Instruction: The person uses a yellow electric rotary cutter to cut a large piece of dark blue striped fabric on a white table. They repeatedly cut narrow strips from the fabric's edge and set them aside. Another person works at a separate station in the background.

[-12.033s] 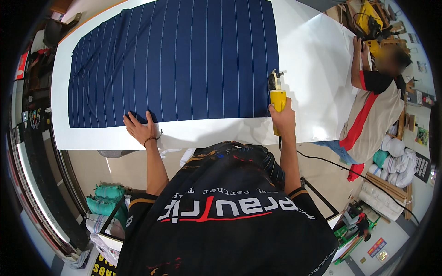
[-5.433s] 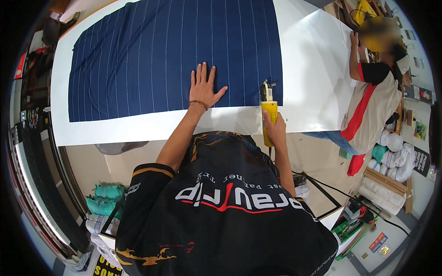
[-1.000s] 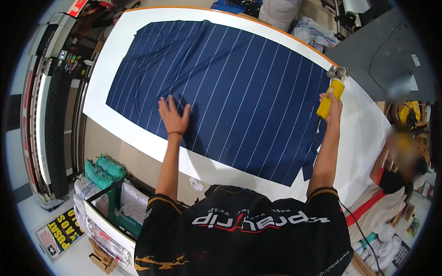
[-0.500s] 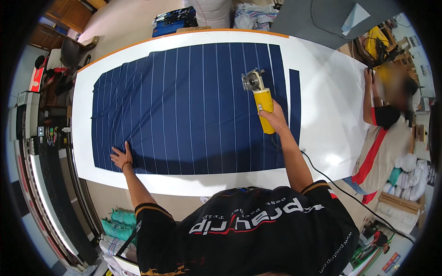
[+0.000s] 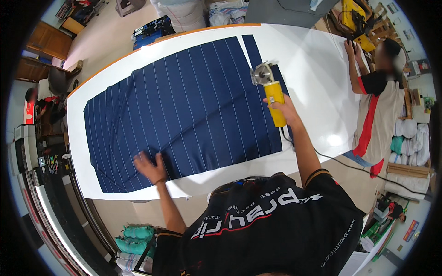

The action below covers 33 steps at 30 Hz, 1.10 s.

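Dark navy fabric with thin pale stripes (image 5: 193, 110) lies on a white tabletop (image 5: 313, 83), creased at the left. A separated narrow strip (image 5: 251, 48) is at its right edge. My left hand (image 5: 149, 165), slightly blurred, is spread low over the fabric's lower left part; whether it touches is unclear. My right hand (image 5: 287, 112) grips a yellow electric cloth cutter (image 5: 277, 119) with a round blade housing, held near the fabric's right edge. Its black cord (image 5: 336, 158) trails to the lower right.
A co-worker (image 5: 377, 106) stands at the right end, hands near yellow machines (image 5: 350, 14). A long black machine (image 5: 50, 211) flanks the left side. Sacks (image 5: 179, 14) and a grey surface (image 5: 294, 14) lie beyond the far edge. Green bundles (image 5: 136, 232) sit on the lower left.
Compared with earlier, narrow strips are now separated from the fabric's right edge. In the last half second, my left hand has shifted right along the fabric; the cutter stays near the right edge.
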Tool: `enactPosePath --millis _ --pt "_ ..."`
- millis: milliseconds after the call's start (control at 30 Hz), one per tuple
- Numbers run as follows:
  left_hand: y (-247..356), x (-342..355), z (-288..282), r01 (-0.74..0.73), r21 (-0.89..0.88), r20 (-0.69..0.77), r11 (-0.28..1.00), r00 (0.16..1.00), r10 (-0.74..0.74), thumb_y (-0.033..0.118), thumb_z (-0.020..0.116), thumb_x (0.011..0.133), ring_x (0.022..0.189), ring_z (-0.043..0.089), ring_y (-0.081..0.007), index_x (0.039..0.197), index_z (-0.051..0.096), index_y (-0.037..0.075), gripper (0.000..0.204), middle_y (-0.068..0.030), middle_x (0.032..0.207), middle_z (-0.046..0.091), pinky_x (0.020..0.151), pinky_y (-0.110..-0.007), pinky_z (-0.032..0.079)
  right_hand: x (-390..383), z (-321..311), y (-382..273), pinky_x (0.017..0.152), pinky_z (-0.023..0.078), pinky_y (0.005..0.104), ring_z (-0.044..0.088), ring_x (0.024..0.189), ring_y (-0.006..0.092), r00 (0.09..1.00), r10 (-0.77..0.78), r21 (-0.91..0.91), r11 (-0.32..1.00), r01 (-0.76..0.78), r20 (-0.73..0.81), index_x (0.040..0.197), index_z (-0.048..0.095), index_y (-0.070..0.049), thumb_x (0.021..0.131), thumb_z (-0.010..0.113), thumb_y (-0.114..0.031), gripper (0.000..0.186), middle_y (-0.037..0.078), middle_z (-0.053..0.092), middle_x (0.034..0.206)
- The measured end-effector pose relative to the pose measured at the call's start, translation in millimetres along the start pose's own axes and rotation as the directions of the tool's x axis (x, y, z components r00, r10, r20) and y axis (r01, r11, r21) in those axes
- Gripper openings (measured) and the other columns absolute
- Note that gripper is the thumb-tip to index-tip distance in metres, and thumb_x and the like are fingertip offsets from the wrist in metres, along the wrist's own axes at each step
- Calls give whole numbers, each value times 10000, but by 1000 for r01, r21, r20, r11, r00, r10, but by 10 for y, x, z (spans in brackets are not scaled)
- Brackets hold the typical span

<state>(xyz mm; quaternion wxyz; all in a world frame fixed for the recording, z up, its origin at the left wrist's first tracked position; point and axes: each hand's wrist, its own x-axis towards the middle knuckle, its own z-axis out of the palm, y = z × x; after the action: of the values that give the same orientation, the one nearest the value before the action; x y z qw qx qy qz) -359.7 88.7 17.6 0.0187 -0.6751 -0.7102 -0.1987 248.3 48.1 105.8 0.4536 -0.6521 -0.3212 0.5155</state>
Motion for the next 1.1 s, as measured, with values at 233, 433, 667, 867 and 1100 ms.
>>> enactPosePath --millis 233,433,667,867,1100 --pt "2430 -631 260 -425 -642 216 638 699 682 328 809 902 1486 436 -470 1411 636 17 621 -261 1561 514 1247 -579 324 -139 -526 -92 925 621 431 749 1050 317 974 -104 250 956 153 -200 1410 530 57 858 647 -173 609 247 746 1210" --pt "4000 -744 498 -527 -738 255 421 360 898 332 756 953 1521 398 -433 1506 569 70 640 -194 1615 473 1272 -567 326 -471 -1067 -187 819 651 420 752 1029 347 951 -166 375 890 258 -260 1397 532 88 885 691 -222 620 275 704 1236" --pt "5009 -727 1000 -787 -589 251 185 40 967 530 763 919 1532 392 -383 1415 630 302 562 -126 1623 458 1228 -538 379 -1021 -1408 -81 782 667 406 766 977 336 918 -145 350 893 282 -369 1401 523 79 844 683 -259 671 283 711 1192" --pt "5151 -142 1433 -740 -531 145 412 400 905 315 818 870 1393 508 -368 1120 780 190 281 -121 1396 601 1106 -535 458 -1527 -1560 136 735 661 420 761 933 334 903 -46 363 906 218 -428 1363 552 99 821 687 -193 629 261 718 1142" --pt "5530 292 1405 -416 -353 613 838 575 543 234 879 827 1405 523 -487 1058 818 84 282 -236 1535 551 1089 -514 550 -1926 -1417 580 734 661 424 759 899 332 897 133 421 905 64 -422 1310 556 71 810 692 -156 567 243 716 1112"
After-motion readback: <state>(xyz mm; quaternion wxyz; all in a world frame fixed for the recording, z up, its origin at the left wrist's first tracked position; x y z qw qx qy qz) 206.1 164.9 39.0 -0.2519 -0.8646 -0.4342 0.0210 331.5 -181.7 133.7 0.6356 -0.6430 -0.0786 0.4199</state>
